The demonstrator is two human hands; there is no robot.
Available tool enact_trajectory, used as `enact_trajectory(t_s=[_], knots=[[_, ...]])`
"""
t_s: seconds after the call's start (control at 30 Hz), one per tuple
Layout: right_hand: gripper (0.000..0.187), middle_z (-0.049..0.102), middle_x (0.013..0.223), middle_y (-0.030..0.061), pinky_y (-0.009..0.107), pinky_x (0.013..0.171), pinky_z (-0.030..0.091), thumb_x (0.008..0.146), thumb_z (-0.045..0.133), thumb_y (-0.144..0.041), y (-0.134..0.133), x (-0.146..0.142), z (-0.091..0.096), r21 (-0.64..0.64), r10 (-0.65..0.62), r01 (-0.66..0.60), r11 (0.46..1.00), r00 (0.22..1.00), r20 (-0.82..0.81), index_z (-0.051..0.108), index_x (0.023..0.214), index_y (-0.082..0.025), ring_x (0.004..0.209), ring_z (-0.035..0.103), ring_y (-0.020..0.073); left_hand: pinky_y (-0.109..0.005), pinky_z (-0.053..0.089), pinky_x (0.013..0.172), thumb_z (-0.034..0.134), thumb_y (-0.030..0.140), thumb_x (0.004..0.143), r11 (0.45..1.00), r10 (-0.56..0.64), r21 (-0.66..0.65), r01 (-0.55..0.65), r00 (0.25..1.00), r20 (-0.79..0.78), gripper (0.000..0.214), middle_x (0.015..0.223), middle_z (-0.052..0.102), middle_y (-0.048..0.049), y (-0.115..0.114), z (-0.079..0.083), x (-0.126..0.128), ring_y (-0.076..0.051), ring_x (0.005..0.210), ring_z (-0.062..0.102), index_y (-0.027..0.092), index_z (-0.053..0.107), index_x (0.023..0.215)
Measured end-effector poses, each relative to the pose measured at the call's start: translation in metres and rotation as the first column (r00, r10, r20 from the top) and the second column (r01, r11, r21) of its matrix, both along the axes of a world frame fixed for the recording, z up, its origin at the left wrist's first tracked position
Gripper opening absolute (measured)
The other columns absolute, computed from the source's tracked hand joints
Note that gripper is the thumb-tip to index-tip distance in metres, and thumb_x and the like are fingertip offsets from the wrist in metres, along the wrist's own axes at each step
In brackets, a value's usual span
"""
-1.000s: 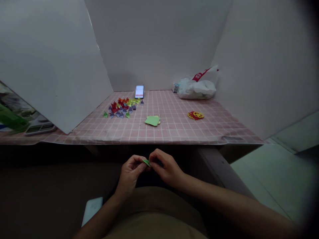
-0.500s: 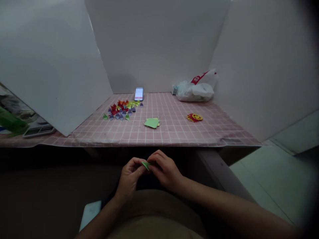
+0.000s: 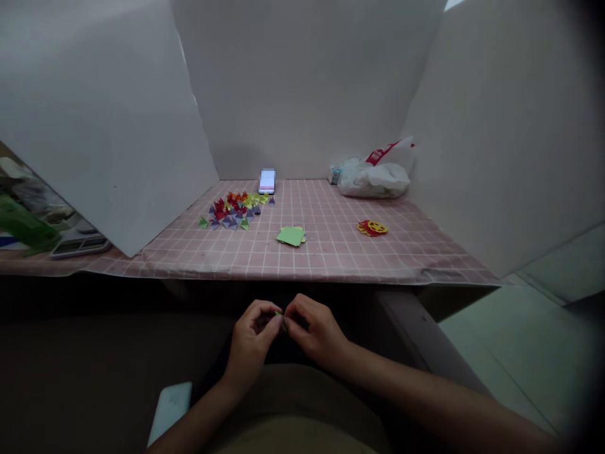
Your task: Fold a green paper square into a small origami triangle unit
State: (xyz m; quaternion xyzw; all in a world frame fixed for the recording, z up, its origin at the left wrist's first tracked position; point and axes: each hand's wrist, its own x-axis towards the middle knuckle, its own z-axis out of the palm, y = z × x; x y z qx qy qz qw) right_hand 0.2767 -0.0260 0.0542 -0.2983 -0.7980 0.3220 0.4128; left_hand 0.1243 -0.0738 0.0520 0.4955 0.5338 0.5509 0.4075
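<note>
Between my fingertips, above my lap, is a small folded green paper (image 3: 282, 320), now seen nearly edge-on and mostly covered by the fingers. My left hand (image 3: 253, 334) is closed, pinching it from the left with thumb and forefinger. From the right, my right hand (image 3: 314, 328) pinches its other side, also closed. On the table beyond lies a small stack of square paper sheets (image 3: 290, 236), green on top with yellow below. Left of the stack is a cluster of small folded paper pieces (image 3: 235, 214) in red, orange, yellow, purple and green.
A lit phone (image 3: 267, 181) leans at the back of the checked tablecloth (image 3: 326, 258). Red and yellow cut-outs (image 3: 372, 227) and a white plastic bag (image 3: 375, 178) are on the right. White panels (image 3: 307, 88) enclose the table. Beside my left forearm lies a pale flat object (image 3: 170, 410).
The folded green paper has turned from showing its face to nearly edge-on. Both hands stay close together around it. The whole view has shifted slightly.
</note>
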Motion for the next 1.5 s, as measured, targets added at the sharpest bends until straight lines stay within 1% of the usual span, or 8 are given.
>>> enact_trajectory(t_s=[0.07, 0.17, 0.23, 0.63, 0.83, 1.1, 1.37, 1.5], knots=[[0.012, 0.054, 0.071, 0.0002, 0.024, 0.058, 0.037, 0.084, 0.055, -0.012, -0.001, -0.001, -0.002, 0.007, -0.011, 0.011, 1.000, 1.000, 0.017, 0.053, 0.074, -0.018, 0.063, 0.050, 0.0126, -0.026, 0.050, 0.065, 0.065, 0.029, 0.079, 0.999, 0.049, -0.018, -0.049, 0.998, -0.035, 0.013, 0.076, 0.065, -0.0018, 0.001, 0.002, 0.002, -0.017, 0.070, 0.061, 0.016, 0.067, 0.081], [0.013, 0.053, 0.071, 0.0003, 0.023, 0.058, 0.036, 0.084, 0.054, -0.012, -0.002, -0.001, -0.003, 0.008, -0.030, 0.029, 1.000, 0.999, 0.035, 0.051, 0.073, -0.018, 0.063, 0.049, 0.0123, -0.027, 0.051, 0.064, 0.066, 0.030, 0.077, 0.994, 0.060, -0.087, -0.061, 0.998, -0.022, 0.016, 0.074, 0.067, -0.0023, 0.002, 0.003, 0.005, -0.017, 0.069, 0.062, 0.016, 0.067, 0.083], [0.013, 0.053, 0.071, 0.0005, 0.023, 0.057, 0.036, 0.084, 0.054, -0.012, -0.002, -0.001, -0.003, 0.005, -0.036, 0.036, 0.999, 0.998, 0.050, 0.051, 0.073, -0.018, 0.063, 0.049, 0.0125, -0.027, 0.051, 0.064, 0.066, 0.030, 0.076, 0.993, 0.066, -0.094, -0.067, 0.998, -0.008, 0.016, 0.074, 0.068, -0.0024, 0.002, 0.003, 0.006, -0.017, 0.069, 0.063, 0.016, 0.067, 0.084], [0.013, 0.055, 0.071, 0.0011, 0.024, 0.057, 0.037, 0.084, 0.055, -0.013, -0.001, -0.002, -0.006, 0.009, -0.005, 0.004, 1.000, 0.998, 0.068, 0.052, 0.072, -0.018, 0.063, 0.051, 0.0130, -0.025, 0.049, 0.059, 0.066, 0.026, 0.072, 0.988, 0.021, -0.152, -0.003, 0.993, 0.117, 0.011, 0.064, 0.063, 0.0020, 0.002, 0.005, 0.002, -0.013, 0.060, 0.060, 0.016, 0.062, 0.074], [0.013, 0.055, 0.071, 0.0010, 0.024, 0.057, 0.036, 0.083, 0.055, -0.013, -0.001, -0.001, -0.005, 0.004, -0.005, 0.004, 1.000, 0.996, 0.086, 0.053, 0.072, -0.018, 0.063, 0.050, 0.0131, -0.024, 0.049, 0.060, 0.067, 0.026, 0.072, 0.990, 0.006, -0.139, 0.006, 0.996, 0.086, 0.011, 0.067, 0.064, 0.0016, 0.003, 0.005, -0.001, -0.013, 0.061, 0.060, 0.016, 0.064, 0.075], [0.012, 0.058, 0.070, 0.0004, 0.024, 0.059, 0.039, 0.083, 0.058, -0.015, 0.001, 0.000, 0.000, -0.213, 0.013, -0.005, 0.977, 0.999, 0.035, 0.056, 0.071, -0.017, 0.064, 0.051, 0.0127, -0.026, 0.050, 0.059, 0.066, 0.029, 0.076, 0.983, -0.024, -0.179, 0.035, 0.998, 0.066, 0.013, 0.063, 0.067, 0.0006, 0.005, 0.006, -0.008, -0.014, 0.058, 0.062, 0.016, 0.067, 0.077], [0.011, 0.058, 0.070, 0.0002, 0.023, 0.058, 0.037, 0.081, 0.057, -0.013, 0.002, 0.000, 0.000, -0.236, 0.038, -0.025, 0.971, 0.998, 0.051, 0.057, 0.071, -0.016, 0.064, 0.050, 0.0125, -0.024, 0.049, 0.058, 0.066, 0.031, 0.078, 0.986, -0.058, -0.158, 0.058, 0.998, -0.001, 0.016, 0.061, 0.064, 0.0003, 0.004, 0.007, -0.009, -0.014, 0.058, 0.060, 0.015, 0.066, 0.074], [0.010, 0.058, 0.069, -0.0006, 0.023, 0.059, 0.037, 0.081, 0.057, -0.014, 0.004, 0.000, 0.002, -0.328, 0.044, -0.035, 0.944, 0.999, 0.021, 0.059, 0.072, -0.016, 0.065, 0.050, 0.0121, -0.025, 0.050, 0.061, 0.062, 0.035, 0.083, 0.983, -0.081, -0.157, 0.091, 0.994, 0.067, 0.020, 0.067, 0.065, -0.0005, 0.005, 0.003, -0.013, -0.015, 0.062, 0.061, 0.015, 0.067, 0.082]])
